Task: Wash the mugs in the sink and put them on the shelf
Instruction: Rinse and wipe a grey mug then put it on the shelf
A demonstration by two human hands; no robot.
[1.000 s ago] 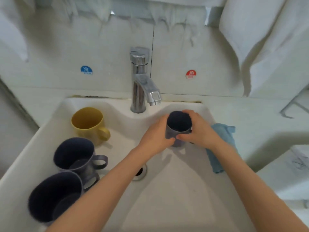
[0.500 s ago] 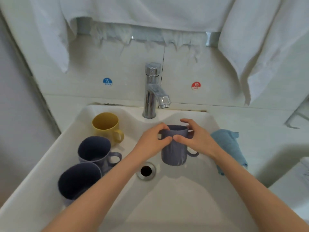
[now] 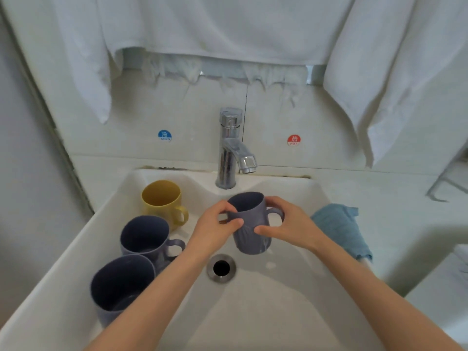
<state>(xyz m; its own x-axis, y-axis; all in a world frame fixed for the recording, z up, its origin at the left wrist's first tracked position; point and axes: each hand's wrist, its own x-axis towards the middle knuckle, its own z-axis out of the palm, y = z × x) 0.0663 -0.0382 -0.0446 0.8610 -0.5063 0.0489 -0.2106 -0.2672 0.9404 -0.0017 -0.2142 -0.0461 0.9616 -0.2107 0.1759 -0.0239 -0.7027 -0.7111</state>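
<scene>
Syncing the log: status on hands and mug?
Left grip and right grip hold the grey-blue handled mug over the white sink basin. Chrome tap shows no stream. Nothing blocking.

You are facing a white sink (image 3: 278, 312). At its centre a slate-purple mug (image 3: 250, 229) is showing faint lines. A mustard-yellow mug (image 3: 162, 201) is sitting at 10 o'clock, a dark slate mug (image 3: 144, 236) at 9, a second dark slate mug (image 3: 121, 287) at 7. A light blue cloth (image 3: 339, 226) is lying at 3; white towels (image 3: 228, 26) are hanging at 12.
</scene>
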